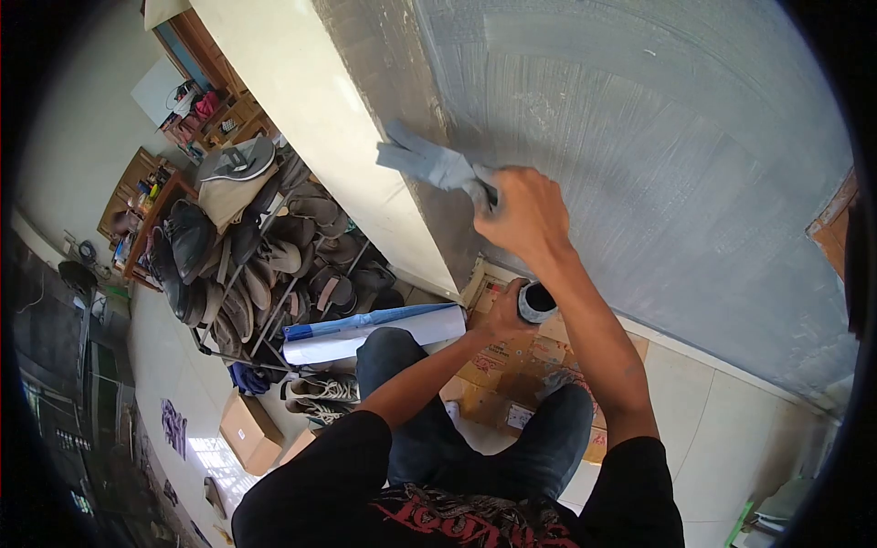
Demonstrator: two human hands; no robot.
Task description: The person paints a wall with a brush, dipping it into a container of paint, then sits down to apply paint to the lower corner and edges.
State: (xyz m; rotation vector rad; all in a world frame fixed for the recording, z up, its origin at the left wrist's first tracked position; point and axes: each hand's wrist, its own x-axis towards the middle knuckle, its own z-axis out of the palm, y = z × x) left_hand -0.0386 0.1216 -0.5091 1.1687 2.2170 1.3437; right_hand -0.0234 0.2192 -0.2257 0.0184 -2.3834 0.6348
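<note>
My right hand point(525, 210) is closed round the handle of a grey, paint-smeared brush point(425, 163). The brush head points left, over the edge where the grey wall point(594, 137) meets a cream strip point(320, 128). Lower down, my left hand point(505, 310) grips a small can point(536, 301) with a dark opening and grey smears on its side. The can is above flattened cardboard point(498, 370) on the floor, close to the foot of the wall.
A rack heaped with shoes point(265, 265) stands at the left. Rolled sheets point(375, 335), sneakers point(320, 391) and a cardboard box point(249, 432) lie beside my knees. A brown wooden piece point(833, 224) is at the right edge.
</note>
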